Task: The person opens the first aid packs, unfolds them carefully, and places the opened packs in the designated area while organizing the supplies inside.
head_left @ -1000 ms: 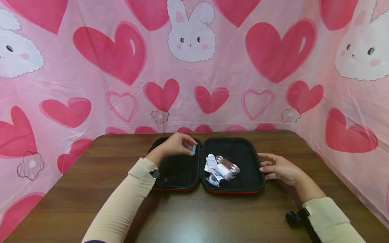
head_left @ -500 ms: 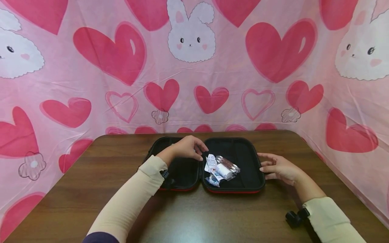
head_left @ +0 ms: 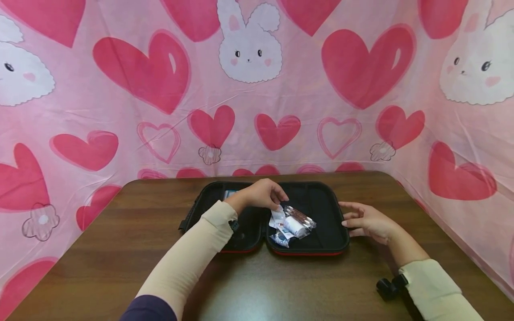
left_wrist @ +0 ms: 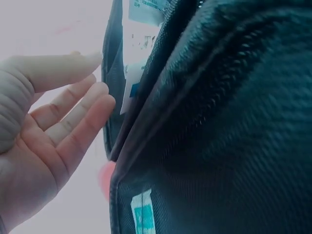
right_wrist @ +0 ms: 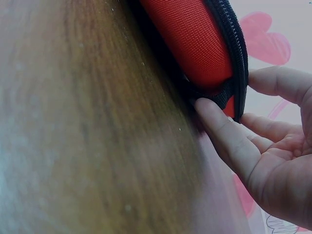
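A zip case (head_left: 321, 196), black inside and red outside, lies opened flat on the wooden table. My left hand (head_left: 263, 194) hovers over its hinge side, fingertips right at the white paper packets (head_left: 277, 217) in the right half. In the left wrist view the left fingers (left_wrist: 80, 131) are loosely extended and hold nothing. My right hand (head_left: 371, 223) touches the case's right rim with fairly straight fingers. Seen from the right wrist, the thumb (right_wrist: 217, 122) lies by a black strap loop (right_wrist: 222, 95), the other fingertips at the zip edge.
Beside the packets lie a white roll (head_left: 295, 226) in clear wrap, a bag of cotton swabs (head_left: 300, 216) and a blue-white packet (head_left: 279, 239). A small blue-white packet (head_left: 230, 193) lies in the left half. Behind the table (head_left: 120, 232) hangs a pink heart-patterned cloth (head_left: 305, 89).
My left hand has moved right, from the left half across the hinge to the packets. A blue-white packet once near its fingers now shows in the left half. The right hand stays put.
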A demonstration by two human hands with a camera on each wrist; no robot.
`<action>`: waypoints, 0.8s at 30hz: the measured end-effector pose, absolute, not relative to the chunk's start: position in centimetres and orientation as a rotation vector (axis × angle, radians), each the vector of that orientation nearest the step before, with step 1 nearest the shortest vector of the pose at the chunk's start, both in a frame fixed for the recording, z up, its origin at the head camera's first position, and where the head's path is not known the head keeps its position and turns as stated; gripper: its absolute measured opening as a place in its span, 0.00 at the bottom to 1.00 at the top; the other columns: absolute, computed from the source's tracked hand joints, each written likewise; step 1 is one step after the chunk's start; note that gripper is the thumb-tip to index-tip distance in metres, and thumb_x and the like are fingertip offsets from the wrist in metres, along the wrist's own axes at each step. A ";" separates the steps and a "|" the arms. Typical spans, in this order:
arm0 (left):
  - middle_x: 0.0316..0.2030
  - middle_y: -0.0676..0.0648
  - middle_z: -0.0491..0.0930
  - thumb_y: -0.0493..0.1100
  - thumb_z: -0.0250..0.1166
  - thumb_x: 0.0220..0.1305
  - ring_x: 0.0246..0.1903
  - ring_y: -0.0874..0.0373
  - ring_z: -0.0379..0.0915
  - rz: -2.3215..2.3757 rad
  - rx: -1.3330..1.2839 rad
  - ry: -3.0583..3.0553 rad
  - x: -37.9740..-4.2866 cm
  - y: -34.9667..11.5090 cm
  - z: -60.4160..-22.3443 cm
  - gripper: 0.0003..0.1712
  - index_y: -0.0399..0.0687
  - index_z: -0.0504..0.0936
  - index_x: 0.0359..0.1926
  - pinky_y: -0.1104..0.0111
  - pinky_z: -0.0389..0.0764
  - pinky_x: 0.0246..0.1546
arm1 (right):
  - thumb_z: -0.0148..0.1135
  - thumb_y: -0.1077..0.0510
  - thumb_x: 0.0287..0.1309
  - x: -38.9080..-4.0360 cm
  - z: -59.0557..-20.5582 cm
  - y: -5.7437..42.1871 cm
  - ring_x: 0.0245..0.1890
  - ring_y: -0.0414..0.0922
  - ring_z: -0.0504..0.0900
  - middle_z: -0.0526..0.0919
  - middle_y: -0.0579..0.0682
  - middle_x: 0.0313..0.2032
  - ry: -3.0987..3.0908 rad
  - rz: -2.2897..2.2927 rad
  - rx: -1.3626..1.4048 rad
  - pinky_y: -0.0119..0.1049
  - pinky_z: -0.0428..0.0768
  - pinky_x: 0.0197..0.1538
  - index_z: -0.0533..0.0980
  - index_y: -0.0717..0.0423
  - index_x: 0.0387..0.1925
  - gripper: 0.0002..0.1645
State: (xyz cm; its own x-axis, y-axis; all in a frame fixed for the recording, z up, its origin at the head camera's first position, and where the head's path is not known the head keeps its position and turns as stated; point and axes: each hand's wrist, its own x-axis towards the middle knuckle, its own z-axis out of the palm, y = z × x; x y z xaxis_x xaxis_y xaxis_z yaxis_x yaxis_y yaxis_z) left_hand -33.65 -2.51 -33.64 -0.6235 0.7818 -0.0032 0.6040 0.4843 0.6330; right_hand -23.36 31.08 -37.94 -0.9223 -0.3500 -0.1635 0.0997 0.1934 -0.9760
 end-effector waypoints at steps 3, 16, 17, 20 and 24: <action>0.44 0.44 0.85 0.30 0.73 0.53 0.38 0.59 0.80 0.854 1.156 2.440 -33.9 -1.7 -33.7 0.17 0.39 0.86 0.47 0.72 0.82 0.40 | 0.63 0.65 0.61 -23.3 -38.0 31.1 0.43 0.49 0.83 0.78 0.60 0.49 2.124 -1.782 -0.232 0.47 0.83 0.47 0.46 0.69 0.73 0.48; 0.41 0.51 0.86 0.30 0.74 0.51 0.40 0.63 0.80 0.681 1.162 2.416 -35.1 0.5 -34.9 0.19 0.44 0.87 0.46 0.75 0.80 0.40 | 0.62 0.67 0.62 -23.3 -37.9 30.9 0.42 0.48 0.83 0.78 0.63 0.50 2.112 -1.800 -0.242 0.46 0.83 0.45 0.44 0.70 0.73 0.48; 0.40 0.51 0.86 0.29 0.74 0.50 0.39 0.64 0.80 0.669 1.174 2.408 -35.1 0.6 -35.1 0.19 0.44 0.87 0.46 0.75 0.79 0.40 | 0.62 0.67 0.62 -23.3 -37.9 30.9 0.42 0.48 0.83 0.78 0.63 0.50 2.112 -1.801 -0.239 0.46 0.83 0.45 0.44 0.70 0.73 0.48; 0.38 0.50 0.86 0.29 0.73 0.50 0.36 0.65 0.79 0.632 1.213 2.401 -35.2 0.8 -35.4 0.18 0.43 0.87 0.45 0.76 0.79 0.38 | 0.62 0.67 0.61 -23.2 -37.7 30.8 0.42 0.48 0.83 0.77 0.63 0.50 2.112 -1.803 -0.233 0.46 0.83 0.45 0.44 0.70 0.73 0.48; 0.34 0.50 0.86 0.28 0.71 0.51 0.32 0.67 0.76 0.602 1.243 2.416 -35.0 1.0 -35.6 0.15 0.42 0.88 0.43 0.77 0.77 0.36 | 0.62 0.66 0.62 -23.1 -37.8 30.9 0.42 0.48 0.83 0.77 0.63 0.50 2.114 -1.798 -0.232 0.46 0.83 0.45 0.44 0.70 0.73 0.48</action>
State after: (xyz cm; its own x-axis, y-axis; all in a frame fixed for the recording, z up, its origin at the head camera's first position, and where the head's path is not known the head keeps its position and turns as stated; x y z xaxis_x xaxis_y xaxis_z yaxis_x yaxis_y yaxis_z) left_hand -35.04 0.96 -35.56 -0.5500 0.8268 -0.1178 0.6748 0.5231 0.5206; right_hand -23.12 30.91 -37.76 -0.9236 -0.3479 -0.1609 0.1031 0.1787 -0.9785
